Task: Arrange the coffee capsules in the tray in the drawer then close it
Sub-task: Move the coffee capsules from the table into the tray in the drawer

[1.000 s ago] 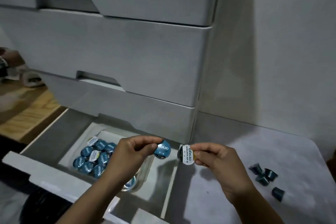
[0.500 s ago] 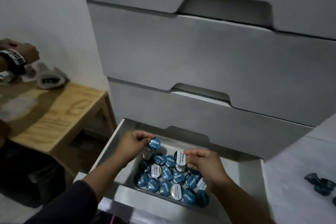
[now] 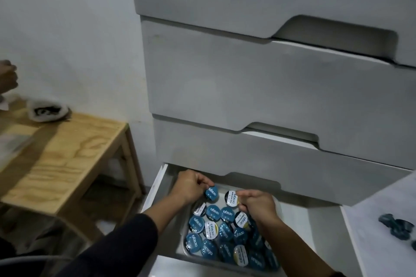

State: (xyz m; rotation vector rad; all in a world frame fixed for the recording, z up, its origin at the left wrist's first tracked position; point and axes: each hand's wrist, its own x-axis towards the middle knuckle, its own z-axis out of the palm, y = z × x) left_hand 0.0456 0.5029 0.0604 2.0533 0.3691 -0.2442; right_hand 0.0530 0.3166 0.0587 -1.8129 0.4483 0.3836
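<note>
The bottom drawer (image 3: pixel 155 189) of a grey chest stands pulled out. Inside it a clear tray (image 3: pixel 185 240) holds several coffee capsules (image 3: pixel 212 212), blue-lidded and white-lidded. My left hand (image 3: pixel 190 188) pinches a blue-lidded capsule (image 3: pixel 211 193) over the tray's far end. Beside it my right hand (image 3: pixel 258 207) pinches a white-lidded capsule (image 3: pixel 232 198), also just above the tray. A few loose blue capsules (image 3: pixel 394 228) lie on the grey surface at the right.
Three shut drawers (image 3: pixel 258 87) rise above the open one. A wooden side table (image 3: pixel 63 153) stands to the left with a crumpled cloth (image 3: pixel 48 111) on it. Another person's hand (image 3: pixel 7 77) shows at the far left edge.
Both my hands have carried their capsules from above the drawer's right edge down over the tray's far end. The view has swung left.
</note>
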